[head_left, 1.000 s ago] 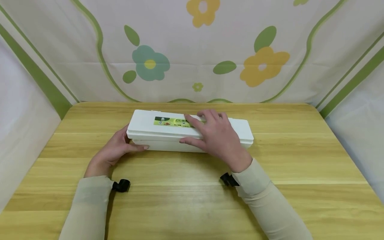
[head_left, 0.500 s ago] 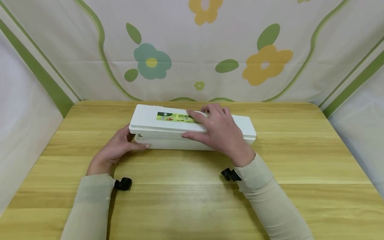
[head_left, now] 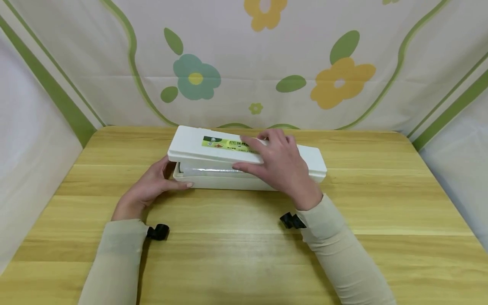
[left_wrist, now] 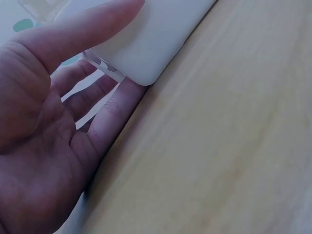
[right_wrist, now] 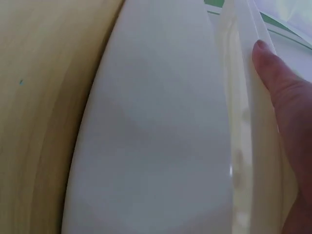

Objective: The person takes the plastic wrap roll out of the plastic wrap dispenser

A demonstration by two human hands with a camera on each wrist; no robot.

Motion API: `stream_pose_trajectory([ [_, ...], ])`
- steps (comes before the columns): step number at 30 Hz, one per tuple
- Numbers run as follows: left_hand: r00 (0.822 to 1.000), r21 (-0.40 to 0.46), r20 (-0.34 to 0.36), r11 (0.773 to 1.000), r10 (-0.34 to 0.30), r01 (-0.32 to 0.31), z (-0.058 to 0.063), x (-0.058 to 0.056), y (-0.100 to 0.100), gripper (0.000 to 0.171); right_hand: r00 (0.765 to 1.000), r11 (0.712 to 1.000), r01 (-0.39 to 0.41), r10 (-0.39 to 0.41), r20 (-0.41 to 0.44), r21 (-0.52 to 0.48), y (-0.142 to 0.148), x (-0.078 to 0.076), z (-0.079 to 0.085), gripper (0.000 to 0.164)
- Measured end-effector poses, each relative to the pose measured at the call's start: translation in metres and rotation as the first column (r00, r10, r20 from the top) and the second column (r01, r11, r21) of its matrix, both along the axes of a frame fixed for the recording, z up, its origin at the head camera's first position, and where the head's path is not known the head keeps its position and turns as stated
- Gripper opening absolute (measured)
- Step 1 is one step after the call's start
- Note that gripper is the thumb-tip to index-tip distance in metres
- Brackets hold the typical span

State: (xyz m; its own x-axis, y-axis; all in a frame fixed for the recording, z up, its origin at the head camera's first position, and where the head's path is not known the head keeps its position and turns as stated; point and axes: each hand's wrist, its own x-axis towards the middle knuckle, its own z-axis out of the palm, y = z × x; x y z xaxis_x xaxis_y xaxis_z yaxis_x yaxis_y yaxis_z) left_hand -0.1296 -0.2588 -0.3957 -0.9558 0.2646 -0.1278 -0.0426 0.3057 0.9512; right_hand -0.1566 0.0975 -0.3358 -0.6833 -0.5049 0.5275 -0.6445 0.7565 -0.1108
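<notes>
Flowered cloth (head_left: 236, 51) backs the bench (head_left: 228, 262), where a white box (head_left: 225, 183) sits. My left fingers (head_left: 163, 184) curl round one end; my right fingers (head_left: 267, 151), half-spread, grip its tilted lid (head_left: 187, 142). Opening seems underway; next calls for lifting higher, box steadied.

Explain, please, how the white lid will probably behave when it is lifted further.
The white lid is probably stiff: its long front edge looks straight, without sagging. It may tip lengthwise, since its left end sits higher above the white box than its right end. Its smooth surface could slip under the right hand.
</notes>
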Motion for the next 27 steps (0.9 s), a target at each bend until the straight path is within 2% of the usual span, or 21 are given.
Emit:
stream_pose_trajectory([
  [3, 1.0, -0.002, 0.01, 1.0, -0.003, 0.003, 0.002, 0.0, -0.002, 0.103, 0.997, 0.994, 0.071, -0.07, 0.026, -0.083, 0.005, -0.003, 0.003, 0.076],
  [6, 1.0, -0.005, 0.009, 1.0, -0.013, 0.013, 0.004, 0.0, -0.005, 0.104, 0.995, 0.981, 0.096, -0.089, 0.048, -0.168, 0.012, -0.004, 0.005, 0.075],
  [12, 1.0, -0.03, 0.013, 1.0, -0.004, 0.005, 0.003, 0.003, -0.011, 0.103, 0.999, 0.997, 0.02, -0.022, -0.027, -0.081, 0.017, -0.005, 0.003, 0.079],
  [15, 1.0, -0.035, 0.01, 0.999, -0.004, 0.004, 0.001, 0.003, -0.011, 0.104, 0.999, 0.997, -0.001, -0.002, -0.041, -0.08, 0.015, -0.006, 0.002, 0.078],
  [27, 1.0, -0.01, 0.026, 1.0, -0.003, 0.003, 0.0, 0.004, -0.009, 0.102, 0.999, 0.991, -0.011, 0.017, 0.039, -0.135, 0.033, -0.009, 0.003, 0.072],
])
